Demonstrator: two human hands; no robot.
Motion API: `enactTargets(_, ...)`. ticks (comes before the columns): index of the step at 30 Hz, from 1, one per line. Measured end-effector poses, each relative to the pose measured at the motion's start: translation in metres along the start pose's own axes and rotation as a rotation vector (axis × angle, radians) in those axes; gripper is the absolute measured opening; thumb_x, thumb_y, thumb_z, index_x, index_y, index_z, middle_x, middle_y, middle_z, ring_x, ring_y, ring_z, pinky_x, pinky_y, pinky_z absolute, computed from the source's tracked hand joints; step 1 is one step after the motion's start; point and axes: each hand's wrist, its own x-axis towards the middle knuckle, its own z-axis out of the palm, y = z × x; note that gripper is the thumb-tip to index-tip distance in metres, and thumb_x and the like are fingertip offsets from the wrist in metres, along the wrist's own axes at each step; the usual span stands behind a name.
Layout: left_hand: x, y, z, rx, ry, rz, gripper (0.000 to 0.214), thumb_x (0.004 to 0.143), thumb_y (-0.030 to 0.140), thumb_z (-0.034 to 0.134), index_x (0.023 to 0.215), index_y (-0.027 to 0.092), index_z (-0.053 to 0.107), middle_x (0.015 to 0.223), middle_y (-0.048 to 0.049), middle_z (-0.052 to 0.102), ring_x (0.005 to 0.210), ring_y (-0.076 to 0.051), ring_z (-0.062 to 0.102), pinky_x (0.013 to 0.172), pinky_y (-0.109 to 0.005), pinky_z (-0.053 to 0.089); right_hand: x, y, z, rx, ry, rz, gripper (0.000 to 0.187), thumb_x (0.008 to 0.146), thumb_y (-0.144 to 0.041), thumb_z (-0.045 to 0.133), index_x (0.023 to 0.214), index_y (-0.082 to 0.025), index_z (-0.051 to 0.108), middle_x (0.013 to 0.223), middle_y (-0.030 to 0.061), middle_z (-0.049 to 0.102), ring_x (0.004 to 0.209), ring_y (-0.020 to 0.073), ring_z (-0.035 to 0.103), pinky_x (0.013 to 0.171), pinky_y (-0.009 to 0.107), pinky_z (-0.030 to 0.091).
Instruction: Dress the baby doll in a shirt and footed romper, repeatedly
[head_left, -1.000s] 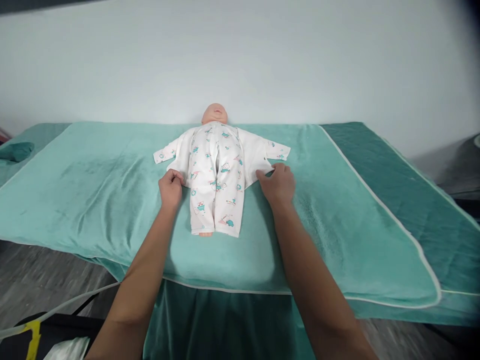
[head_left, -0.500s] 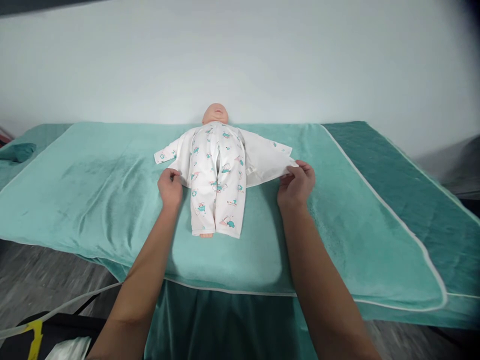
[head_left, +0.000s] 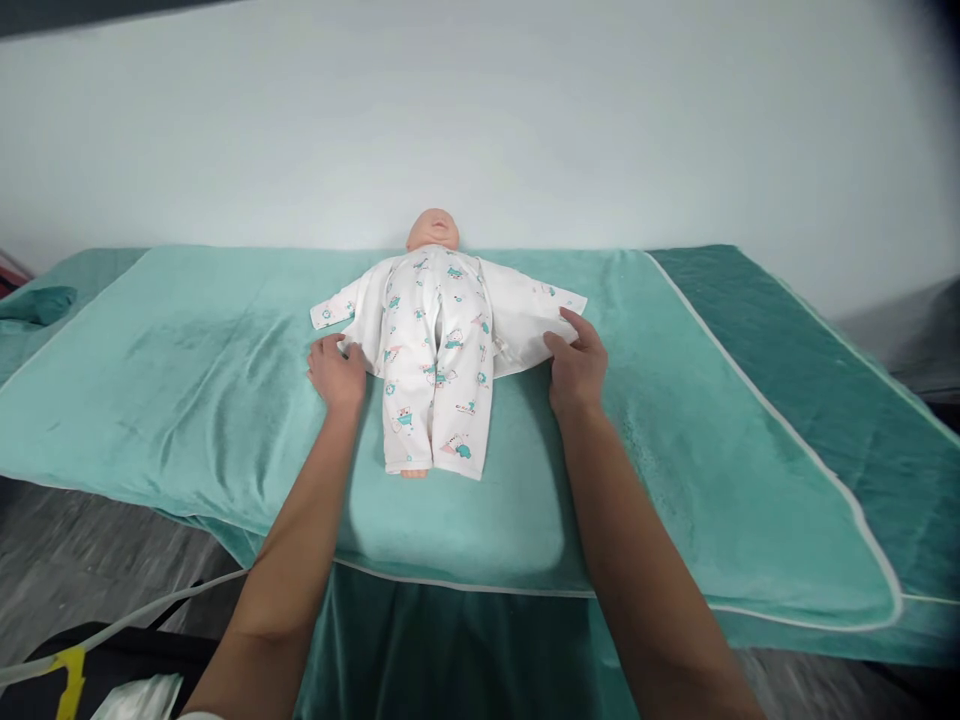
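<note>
A baby doll (head_left: pixel 433 230) lies on its back, head toward the wall. White patterned trousers (head_left: pixel 459 410) cover its front from the neck down, with toes showing at one leg end. Beneath them a white baby jacket (head_left: pixel 521 315) is spread wide, its sleeves and front panels out to both sides. My left hand (head_left: pixel 337 370) rests at the left panel's lower corner, thumb and fingers parted. At the right panel, my right hand (head_left: pixel 577 362) touches the fabric with thumb and forefinger apart. The doll's arms are hidden.
A light green blanket (head_left: pixel 225 350) covers the bed, over a darker green sheet (head_left: pixel 847 360). Behind stands a white wall (head_left: pixel 480 120). A pale cable with yellow tape (head_left: pixel 71 680) runs at lower left, by a black object (head_left: pixel 142 650).
Both hands have loosened from the jacket's panel corners, their fingers now apart. My right hand has shifted a little left over the panel.
</note>
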Motion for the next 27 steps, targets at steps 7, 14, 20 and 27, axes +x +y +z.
enactTargets(7,-0.001,0.000,0.005,0.065,-0.002,0.016,0.029,0.086,0.030,0.062,0.114,0.020,0.060,0.126,-0.0208,0.066,0.129,-0.044,0.050,0.105,-0.063,0.034,-0.002,-0.019,0.035,0.180,-0.098,-0.111,0.042,0.077,-0.033,0.071,0.118,-0.026,0.072,0.131,0.0025,0.069,0.127,0.0241,0.062,0.104,0.048,0.055)
enactTargets(14,0.000,0.000,0.001,0.004,-0.011,0.005,0.029,0.082,0.025,0.062,0.111,0.024,0.061,0.115,-0.0125,0.072,0.121,-0.036,0.058,0.105,-0.056,0.037,-0.045,-0.055,0.051,0.187,-0.805,-0.102,0.018,0.086,-0.042,0.074,0.092,-0.026,0.080,0.095,0.0043,0.080,0.093,0.0235,0.076,0.087,0.042,0.061)
enactTargets(20,0.003,-0.006,0.004,-0.126,-0.046,0.030,0.031,0.082,0.027,0.062,0.114,0.027,0.063,0.089,-0.0009,0.068,0.089,-0.021,0.064,0.088,-0.036,0.049,-0.038,-0.048,0.040,0.324,-0.491,-0.106,0.016,0.090,-0.040,0.062,0.097,-0.028,0.071,0.096,0.0022,0.078,0.090,0.0196,0.075,0.080,0.038,0.062)
enactTargets(27,-0.001,-0.003,0.001,-0.329,-0.063,0.109,0.033,0.086,0.027,0.056,0.117,0.021,0.066,0.085,-0.0004,0.062,0.075,-0.015,0.057,0.074,-0.027,0.049,-0.043,-0.036,0.052,-0.082,-0.642,-0.402,0.035,0.095,-0.042,0.063,0.128,-0.033,0.067,0.151,0.0013,0.058,0.148,0.0234,0.046,0.126,0.051,0.034)
